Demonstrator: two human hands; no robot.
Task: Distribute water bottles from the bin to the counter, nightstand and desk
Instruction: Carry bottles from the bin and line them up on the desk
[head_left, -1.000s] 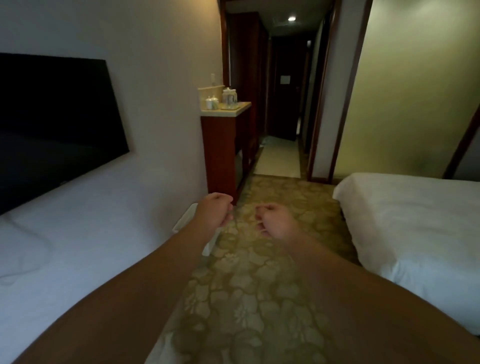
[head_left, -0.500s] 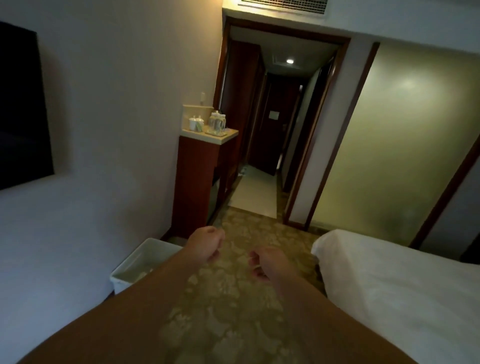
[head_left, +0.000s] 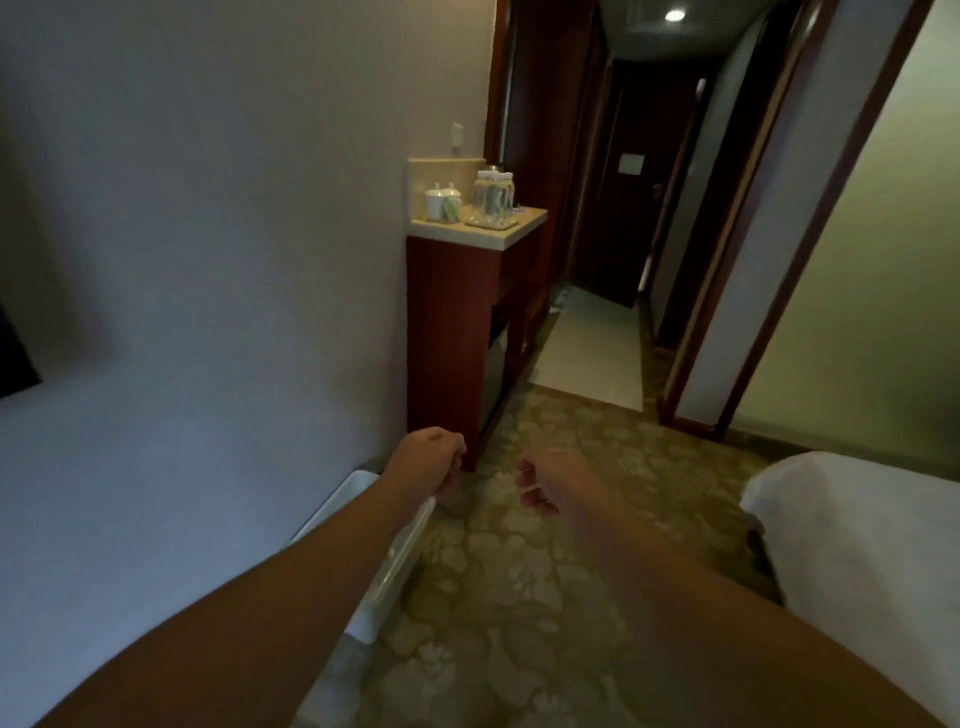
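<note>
A white plastic bin (head_left: 400, 561) stands on the carpet against the left wall, mostly hidden under my left forearm; its contents are not visible. My left hand (head_left: 428, 460) hovers above the bin's far end, fingers curled shut with nothing in them. My right hand (head_left: 553, 480) is beside it over the carpet, also a loose empty fist. Ahead, the beige counter (head_left: 522, 228) tops a dark red cabinet. On it stand clear water bottles (head_left: 493, 200) on a small tray and two white lidded cups (head_left: 441, 202).
A white bed corner (head_left: 852, 525) juts in from the right. Patterned carpet (head_left: 519, 597) runs between bed and wall to a tiled hallway (head_left: 592, 348) with a dark door. A frosted glass wall (head_left: 872, 291) stands at right. A black TV edge (head_left: 13, 358) shows far left.
The view has moved forward; the counter and the bin are nearer, and the bin now lies under my left forearm. Both hands stay curled and empty.
</note>
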